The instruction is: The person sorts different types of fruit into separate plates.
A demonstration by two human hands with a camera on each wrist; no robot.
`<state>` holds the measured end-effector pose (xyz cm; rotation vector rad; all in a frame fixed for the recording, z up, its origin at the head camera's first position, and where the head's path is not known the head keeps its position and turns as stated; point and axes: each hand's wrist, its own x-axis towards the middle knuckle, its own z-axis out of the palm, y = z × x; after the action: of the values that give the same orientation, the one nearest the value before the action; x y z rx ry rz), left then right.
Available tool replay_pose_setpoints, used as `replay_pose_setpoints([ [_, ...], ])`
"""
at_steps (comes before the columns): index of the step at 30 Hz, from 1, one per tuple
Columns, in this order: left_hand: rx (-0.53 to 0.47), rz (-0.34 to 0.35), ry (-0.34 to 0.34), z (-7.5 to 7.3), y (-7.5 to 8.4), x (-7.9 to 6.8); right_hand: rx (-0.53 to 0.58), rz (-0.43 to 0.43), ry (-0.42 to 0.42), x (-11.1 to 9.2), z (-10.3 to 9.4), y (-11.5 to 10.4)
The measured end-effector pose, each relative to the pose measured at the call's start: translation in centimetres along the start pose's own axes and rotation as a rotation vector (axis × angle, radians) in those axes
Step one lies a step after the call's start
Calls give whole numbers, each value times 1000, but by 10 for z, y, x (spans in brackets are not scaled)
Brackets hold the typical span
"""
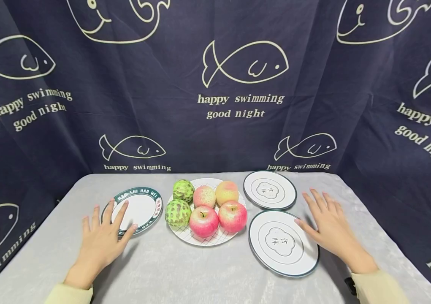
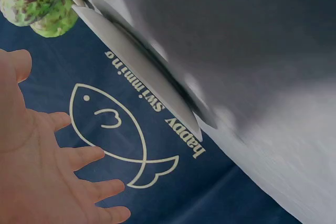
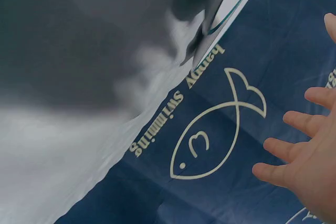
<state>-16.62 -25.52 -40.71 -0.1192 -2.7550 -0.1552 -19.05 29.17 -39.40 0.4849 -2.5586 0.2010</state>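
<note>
Lettered plate (image 1: 141, 209) was set on L side of table (image 1: 200, 274), partly hidden in head view by L hand (image 1: 99, 245); front R plate (image 1: 281, 245) was overlapped by R hand (image 1: 329, 230). Both hands' fingers were spread, w/ nothing gripped; fruit plate (image 1: 221, 237) was placed btwn.

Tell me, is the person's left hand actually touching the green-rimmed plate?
Apart. The head view shows the left hand overlapping the green-rimmed plate, but the left wrist view shows navy backdrop between them.
</note>
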Motion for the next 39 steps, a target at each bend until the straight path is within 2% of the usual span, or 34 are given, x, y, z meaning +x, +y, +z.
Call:
replay_pose_setpoints([
  [18, -29, 93, 93, 5, 22, 10, 42, -191, 18, 29, 15, -30],
  [29, -38, 147, 99, 8, 36, 18, 73, -261, -52, 39, 26, -46],
  [39, -42, 196, 102, 12, 49, 23, 85, -285, -130, 47, 32, -65],
])
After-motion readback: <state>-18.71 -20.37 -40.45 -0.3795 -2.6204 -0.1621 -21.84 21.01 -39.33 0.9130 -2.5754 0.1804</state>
